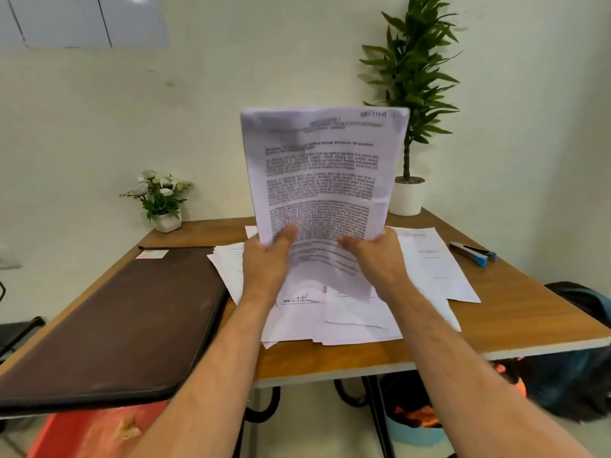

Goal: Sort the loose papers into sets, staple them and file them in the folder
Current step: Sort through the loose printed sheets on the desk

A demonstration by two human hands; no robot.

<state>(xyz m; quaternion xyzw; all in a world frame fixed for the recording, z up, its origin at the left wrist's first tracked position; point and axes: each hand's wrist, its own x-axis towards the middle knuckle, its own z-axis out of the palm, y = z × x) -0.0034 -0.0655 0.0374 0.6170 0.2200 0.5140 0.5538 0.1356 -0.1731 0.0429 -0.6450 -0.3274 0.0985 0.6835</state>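
Head view, itemised. Item 1: printed white sheet of paper (322, 180), held upright at centre above the wooden table (515, 312); text blurred, more sheets possibly behind it, cannot tell. Item 2: left hand (267, 262), at 7 o'clock of the sheet, thumb on the printed face, fingers hidden behind, gripping its lower edge. Item 3: right hand (377, 256), at 5 o'clock of the sheet, gripping likewise. Item 4: loose white papers (426, 266), spread flat on the table beneath both hands. Item 5: dark brown zipped folder (132, 322), closed, at 8 o'clock, touching the paper spread. Item 6: black-and-blue stapler (472, 254), at 3 o'clock, just beside the papers. Item 7: small white-flowered pot (162, 201), at 10 o'clock. Item 8: tall green potted plant (410, 90), at 1 o'clock.
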